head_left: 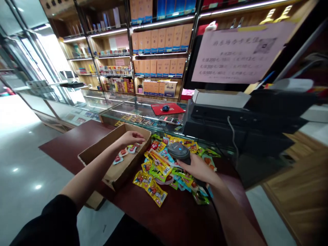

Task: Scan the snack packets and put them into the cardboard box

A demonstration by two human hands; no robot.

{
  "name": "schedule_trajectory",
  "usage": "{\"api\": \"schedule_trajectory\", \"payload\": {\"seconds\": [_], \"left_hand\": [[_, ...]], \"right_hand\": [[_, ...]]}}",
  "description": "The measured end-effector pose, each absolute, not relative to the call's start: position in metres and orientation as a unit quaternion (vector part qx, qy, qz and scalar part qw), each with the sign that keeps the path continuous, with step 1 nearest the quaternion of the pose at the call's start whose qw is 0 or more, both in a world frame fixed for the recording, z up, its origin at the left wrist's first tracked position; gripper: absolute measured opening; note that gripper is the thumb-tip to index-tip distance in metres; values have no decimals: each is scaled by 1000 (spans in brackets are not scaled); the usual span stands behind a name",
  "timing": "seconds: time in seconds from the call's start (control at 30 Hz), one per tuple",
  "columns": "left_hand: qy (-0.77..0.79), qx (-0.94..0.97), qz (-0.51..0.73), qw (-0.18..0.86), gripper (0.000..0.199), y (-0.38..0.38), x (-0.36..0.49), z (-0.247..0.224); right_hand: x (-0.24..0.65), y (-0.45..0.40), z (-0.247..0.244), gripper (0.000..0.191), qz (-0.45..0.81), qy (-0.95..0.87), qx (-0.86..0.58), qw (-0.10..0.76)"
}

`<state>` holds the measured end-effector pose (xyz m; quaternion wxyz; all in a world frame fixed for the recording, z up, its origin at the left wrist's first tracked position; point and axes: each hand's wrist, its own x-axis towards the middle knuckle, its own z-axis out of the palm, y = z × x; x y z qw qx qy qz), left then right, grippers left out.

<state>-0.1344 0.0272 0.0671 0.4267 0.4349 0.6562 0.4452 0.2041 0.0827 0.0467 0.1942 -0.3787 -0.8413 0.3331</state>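
Note:
My right hand (198, 167) is wrapped round the handle of a dark barcode scanner (178, 150), whose head shows a small blue light. The scanner is above a pile of small snack packets (157, 163) in yellow, green, blue and red. Inside the cardboard box (88, 155), a short strip of small white-and-red packets (123, 152) lies on the bottom. My left hand (131, 137) is over the far end of that box, just above the strip. Its fingers are loosely bent and partly apart, with nothing visible in them.
Box and packets rest on a dark red tabletop (74, 138). Behind it, a glass counter (123, 111) bears a red mat (167, 108) with a mouse (165, 108) and a phone (170, 120). Black equipment (217, 118) stands at the right. A cable hangs from the scanner.

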Motion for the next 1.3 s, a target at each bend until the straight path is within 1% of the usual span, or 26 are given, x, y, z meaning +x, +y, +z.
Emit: {"api": "schedule_trajectory", "payload": {"seconds": [0.17, 0.3, 0.43, 0.6, 0.67, 0.73, 0.8, 0.9, 0.97, 1.03, 1.17, 1.23, 1.3], "left_hand": [[619, 499, 364, 486, 53, 72, -76, 49], [582, 538, 342, 505, 50, 91, -50, 32], [577, 533, 333, 522, 52, 97, -43, 20], [558, 571, 317, 512, 49, 95, -50, 22], [539, 600, 288, 515, 48, 89, -56, 25], [530, 631, 232, 517, 48, 83, -64, 24], [537, 660, 160, 500, 50, 77, -71, 21], [571, 708, 67, 410, 53, 73, -78, 17], [587, 733, 30, 343, 51, 74, -78, 15], [589, 747, 11, 309, 46, 74, -77, 16], [579, 753, 19, 311, 33, 75, -76, 21], [587, 741, 68, 319, 33, 76, -77, 23], [601, 714, 146, 330, 37, 78, -78, 26]], "right_hand": [[211, 92, 42, 37, 321, -843, -370, 221], [214, 93, 44, 36, 315, -836, -389, 223], [215, 94, 42, 38, 316, -835, -393, 219], [213, 96, 36, 39, 321, -837, -388, 215], [212, 97, 34, 38, 326, -838, -382, 212], [212, 97, 33, 38, 329, -839, -381, 207], [212, 98, 33, 39, 328, -840, -380, 207], [211, 97, 32, 41, 322, -843, -376, 211], [211, 97, 32, 42, 318, -844, -377, 208], [211, 96, 33, 42, 316, -845, -380, 204], [212, 97, 34, 43, 322, -843, -382, 198], [213, 98, 35, 42, 326, -841, -385, 196], [214, 98, 37, 40, 325, -839, -390, 196]]}}
